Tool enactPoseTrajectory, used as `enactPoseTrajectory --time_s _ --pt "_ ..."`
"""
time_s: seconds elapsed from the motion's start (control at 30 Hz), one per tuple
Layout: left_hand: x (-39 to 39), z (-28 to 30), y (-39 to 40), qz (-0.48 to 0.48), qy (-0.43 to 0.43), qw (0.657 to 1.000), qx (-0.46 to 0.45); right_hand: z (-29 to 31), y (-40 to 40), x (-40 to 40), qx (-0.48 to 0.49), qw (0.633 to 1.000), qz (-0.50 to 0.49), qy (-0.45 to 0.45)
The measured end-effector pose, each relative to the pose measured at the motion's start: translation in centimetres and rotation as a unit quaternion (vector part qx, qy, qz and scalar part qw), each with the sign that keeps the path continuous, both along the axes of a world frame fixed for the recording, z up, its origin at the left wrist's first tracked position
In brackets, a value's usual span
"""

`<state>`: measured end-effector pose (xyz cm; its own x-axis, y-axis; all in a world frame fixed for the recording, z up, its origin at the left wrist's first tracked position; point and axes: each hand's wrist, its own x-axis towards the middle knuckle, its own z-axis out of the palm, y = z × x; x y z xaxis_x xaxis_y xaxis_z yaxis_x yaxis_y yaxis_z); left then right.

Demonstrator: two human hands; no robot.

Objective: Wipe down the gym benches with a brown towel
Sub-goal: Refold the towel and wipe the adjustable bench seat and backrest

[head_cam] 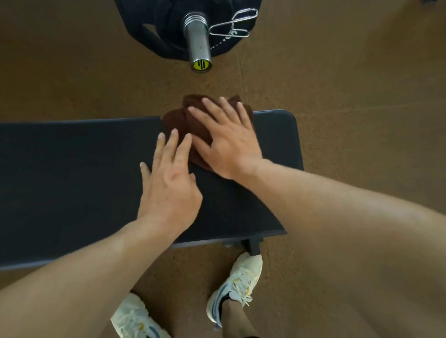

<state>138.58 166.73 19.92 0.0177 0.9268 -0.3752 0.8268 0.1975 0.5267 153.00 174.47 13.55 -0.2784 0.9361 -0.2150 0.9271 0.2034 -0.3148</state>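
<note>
A black padded gym bench point(68, 178) runs across the view from the left edge to a rounded right end. A crumpled brown towel point(177, 119) lies near the bench's far edge, toward its right end, and hangs slightly past that edge. My right hand point(225, 140) presses flat on the towel with straight, spread fingers. My left hand point(169, 180) lies beside it on the bench pad, fingers straight, the fingertips touching the towel's near left edge.
A barbell sleeve point(198, 42) loaded with black weight plates point(155, 18) and a spring collar point(231, 24) points toward me over the brown floor beyond the bench. My two feet in white sneakers point(237, 285) stand at the bench's near side, by its leg point(252, 245).
</note>
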Motion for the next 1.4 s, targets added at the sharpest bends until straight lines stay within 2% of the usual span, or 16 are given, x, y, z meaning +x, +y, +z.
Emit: enactPoseTrajectory --time_s 0.2,0.33,0.47,0.53,0.6,0.7,0.8,0.87,0.97,1.03,1.07,1.13,1.23,1.3,1.33,1.4 --pt "2.6 -0.1 1.4 0.018 0.005 1.000 -0.013 0.2 -0.4 6.8 0.007 0.979 -0.203 0.017" --pt "2.6 -0.3 0.4 0.034 -0.047 0.998 0.009 1.5 -6.1 9.2 -0.050 0.895 -0.419 0.140" --pt "1.4 -0.8 -1.2 0.038 -0.077 0.996 0.017 1.8 -15.4 7.7 -0.020 0.840 -0.524 0.140" --pt "0.2 -1.2 -2.4 0.022 -0.077 0.996 0.024 1.3 -19.2 5.9 -0.015 0.850 -0.513 0.115" --pt "-1.6 -1.5 -3.6 -0.019 -0.072 0.996 0.038 0.4 -20.9 4.1 -0.013 0.903 -0.426 0.054" --pt "-5.4 -1.8 -5.1 -0.029 -0.066 0.996 0.059 0.0 -18.7 1.9 -0.004 0.954 -0.301 0.002" --pt "-9.9 -1.9 -6.0 0.008 -0.058 0.995 0.075 0.3 -14.5 1.2 -0.003 0.976 -0.215 -0.040" --pt "-12.8 -2.1 -6.5 0.033 -0.047 0.995 0.081 0.5 -11.2 0.5 -0.023 0.965 -0.257 -0.043" --pt "-16.9 -2.4 -7.8 0.059 -0.029 0.994 0.087 0.5 -6.7 -2.9 -0.052 0.913 -0.404 -0.035" --pt "-19.1 -2.6 -8.8 0.066 -0.022 0.993 0.092 0.6 -4.6 -6.5 -0.059 0.892 -0.448 -0.028" --pt "-20.1 -2.6 -9.3 0.071 -0.020 0.993 0.091 0.7 -4.0 -8.6 -0.057 0.898 -0.435 -0.026" --pt "-21.6 -2.6 -10.3 0.086 -0.017 0.993 0.085 0.9 -4.2 -13.7 -0.044 0.937 -0.347 -0.027" --pt "-23.1 -2.5 -11.8 0.114 -0.010 0.990 0.083 1.2 -7.6 -22.6 -0.006 0.996 -0.082 -0.017" --pt "-23.8 -2.2 -12.9 0.146 -0.009 0.986 0.084 1.0 -11.0 -27.1 0.011 0.992 0.127 -0.003" --pt "-24.1 -1.9 -13.6 0.171 -0.011 0.982 0.078 0.9 -12.3 -28.4 0.015 0.981 0.193 0.001" --pt "-24.8 -1.5 -15.2 0.207 -0.010 0.977 0.057 0.7 -13.3 -29.0 0.014 0.969 0.245 0.013"
